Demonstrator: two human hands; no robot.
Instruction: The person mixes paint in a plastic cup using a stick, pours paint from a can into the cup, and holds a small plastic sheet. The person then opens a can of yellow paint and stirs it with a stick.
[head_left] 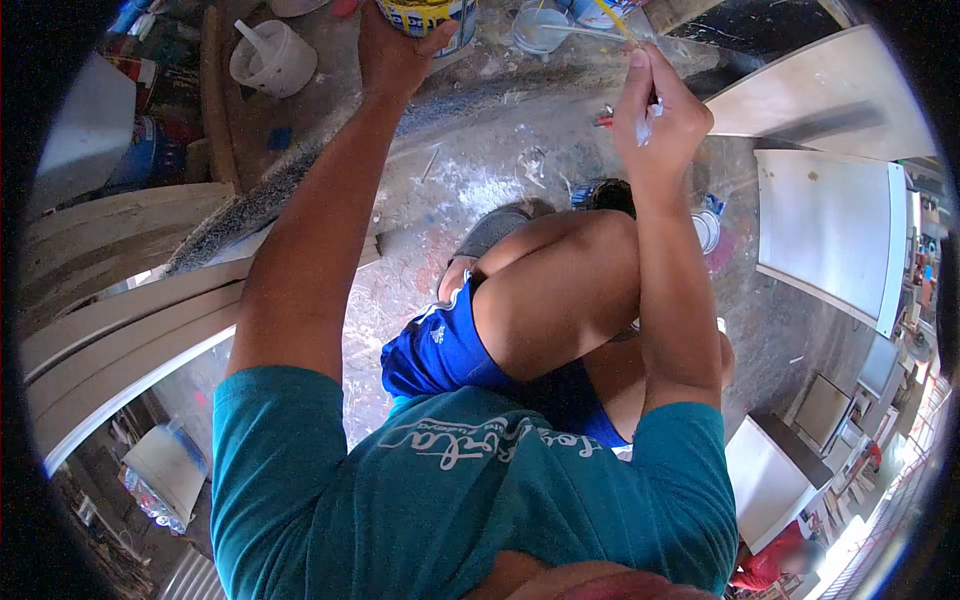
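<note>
At the top of the head view, my left hand (pixel 398 50) is wrapped round a yellow and blue can (pixel 428 18), whose top is cut off by the frame edge. My right hand (pixel 660 115), to the right, pinches a thin yellow stick (pixel 618 22) between thumb and fingers. White stuff, like paint or a scrap, shows on its palm side. A clear cup (pixel 540 30) with a thin white stick across it stands between the two hands, beside a blue-rimmed container (pixel 592 10).
A white bucket (pixel 274 60) with a handle-like piece inside is at upper left. Boards (pixel 140 330) lie at left. A dark open can (pixel 606 196) and a white-lidded can (pixel 706 232) stand near my knees. White panels (pixel 825 225) are at right. A person in red (pixel 765 568) is at lower right.
</note>
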